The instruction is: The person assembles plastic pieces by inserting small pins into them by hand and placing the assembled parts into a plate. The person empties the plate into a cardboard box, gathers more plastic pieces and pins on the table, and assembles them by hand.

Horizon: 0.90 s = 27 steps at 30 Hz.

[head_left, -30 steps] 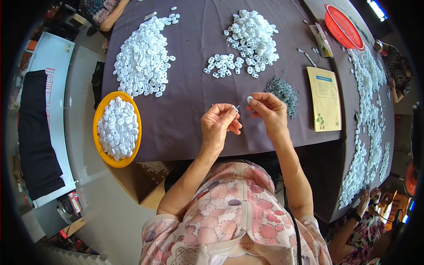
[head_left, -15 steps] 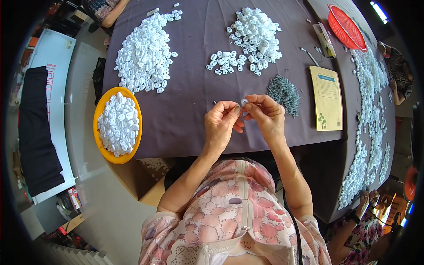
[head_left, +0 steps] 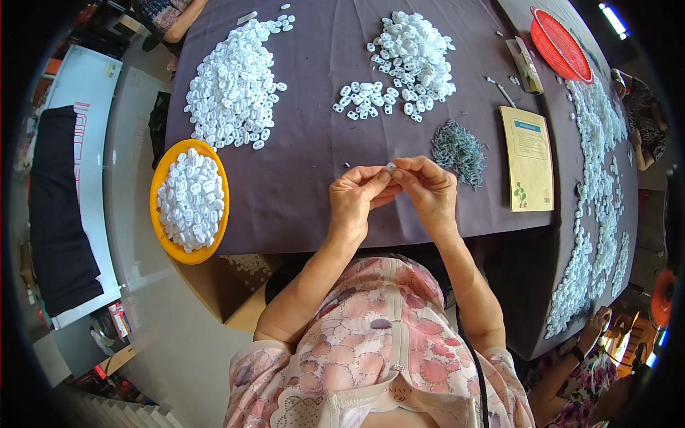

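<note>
Above the near edge of the cloth, my left hand (head_left: 354,198) and my right hand (head_left: 430,191) meet fingertip to fingertip. Both are closed in a pinch around a small white oval plastic piece (head_left: 390,165), most of it hidden by the fingers. Whether a grey pin is in it, I cannot tell. Just beyond my right hand lies a heap of small grey screw-like pins (head_left: 457,155). Farther off is a pile of white two-holed oval pieces (head_left: 417,53), with a smaller cluster (head_left: 365,98) at its near left.
A large white pile (head_left: 232,89) covers the far left of the table, and an orange bowl (head_left: 225,192) of similar pieces is at its near-left edge. At right are a tan booklet (head_left: 529,178), a red basket (head_left: 556,50) and another table strewn with pale pieces (head_left: 581,264). Other people sit around.
My fingertips have drawn together over the white piece, which shows less now. My right hand has shifted slightly left and its fingers have curled in. The piles look the same.
</note>
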Motion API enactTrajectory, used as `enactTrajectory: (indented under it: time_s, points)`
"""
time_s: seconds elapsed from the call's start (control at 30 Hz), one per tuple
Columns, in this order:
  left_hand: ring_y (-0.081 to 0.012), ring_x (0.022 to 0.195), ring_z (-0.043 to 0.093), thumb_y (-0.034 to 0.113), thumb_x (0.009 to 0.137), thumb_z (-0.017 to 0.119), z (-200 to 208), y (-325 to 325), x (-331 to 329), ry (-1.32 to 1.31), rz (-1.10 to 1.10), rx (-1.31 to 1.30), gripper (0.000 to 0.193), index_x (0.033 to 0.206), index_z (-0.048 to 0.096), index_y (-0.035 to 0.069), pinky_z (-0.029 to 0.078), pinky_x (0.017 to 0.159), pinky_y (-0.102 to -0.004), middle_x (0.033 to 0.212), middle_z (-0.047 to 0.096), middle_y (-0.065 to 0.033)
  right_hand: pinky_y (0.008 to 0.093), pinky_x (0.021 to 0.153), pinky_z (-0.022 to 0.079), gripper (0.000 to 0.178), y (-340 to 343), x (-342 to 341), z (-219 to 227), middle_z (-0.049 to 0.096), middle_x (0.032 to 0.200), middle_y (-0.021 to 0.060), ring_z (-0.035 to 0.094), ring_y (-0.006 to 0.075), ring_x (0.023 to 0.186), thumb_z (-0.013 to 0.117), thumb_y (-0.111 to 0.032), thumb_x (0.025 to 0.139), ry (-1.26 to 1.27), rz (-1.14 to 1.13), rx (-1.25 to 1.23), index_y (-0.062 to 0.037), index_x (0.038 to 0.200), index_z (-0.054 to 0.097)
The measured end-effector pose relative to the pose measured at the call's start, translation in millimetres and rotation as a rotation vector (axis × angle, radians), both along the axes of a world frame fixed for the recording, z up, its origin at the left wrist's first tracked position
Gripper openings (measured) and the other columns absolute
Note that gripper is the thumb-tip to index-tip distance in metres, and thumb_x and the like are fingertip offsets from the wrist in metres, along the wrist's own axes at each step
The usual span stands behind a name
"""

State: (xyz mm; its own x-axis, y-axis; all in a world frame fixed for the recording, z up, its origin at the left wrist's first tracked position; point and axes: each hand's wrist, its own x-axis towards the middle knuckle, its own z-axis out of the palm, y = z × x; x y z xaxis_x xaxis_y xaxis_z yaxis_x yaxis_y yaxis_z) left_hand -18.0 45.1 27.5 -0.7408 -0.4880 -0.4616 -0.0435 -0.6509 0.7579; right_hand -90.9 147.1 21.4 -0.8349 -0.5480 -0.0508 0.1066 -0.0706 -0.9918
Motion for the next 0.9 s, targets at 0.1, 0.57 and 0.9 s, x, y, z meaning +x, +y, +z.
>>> enactTrajectory:
  time_s: [0.1,0.57,0.9]
  points:
    - [-0.0134,0.066,0.062,0.009,0.082,0.063,-7,-1,2,-0.028,-0.009,0.124,0.007,0.086,0.063,0.003,0.053,0.063,-0.0246,0.079,0.065,-0.0063,0.0199,0.072,0.047,0.019,4,1,-7,0.063,0.088,0.0015,0.058,0.0066,0.081,0.058,0.007,0.080,0.048,0.024,0.022,0.0016,0.098,0.061]
    - [-0.0130,0.078,0.061,0.014,0.084,0.060,-9,11,2,0.045,-0.090,0.262,0.010,0.089,0.061,0.004,0.048,0.072,-0.0278,0.088,0.064,-0.0063,0.0275,0.070,0.048,0.029,13,3,4,0.062,0.087,0.0096,0.061,0.0170,0.077,0.061,0.005,0.071,0.454,0.017,0.213,-0.0002,0.100,0.058]
    - [-0.0142,0.071,0.062,0.012,0.086,0.058,-12,20,1,0.035,-0.010,0.109,0.011,0.086,0.059,0.001,0.052,0.065,-0.0256,0.082,0.064,-0.0089,0.0282,0.064,0.050,0.032,6,2,-7,0.063,0.086,0.0112,0.063,0.0200,0.072,0.059,0.005,0.069,0.640,0.033,0.346,-0.0008,0.101,0.058]
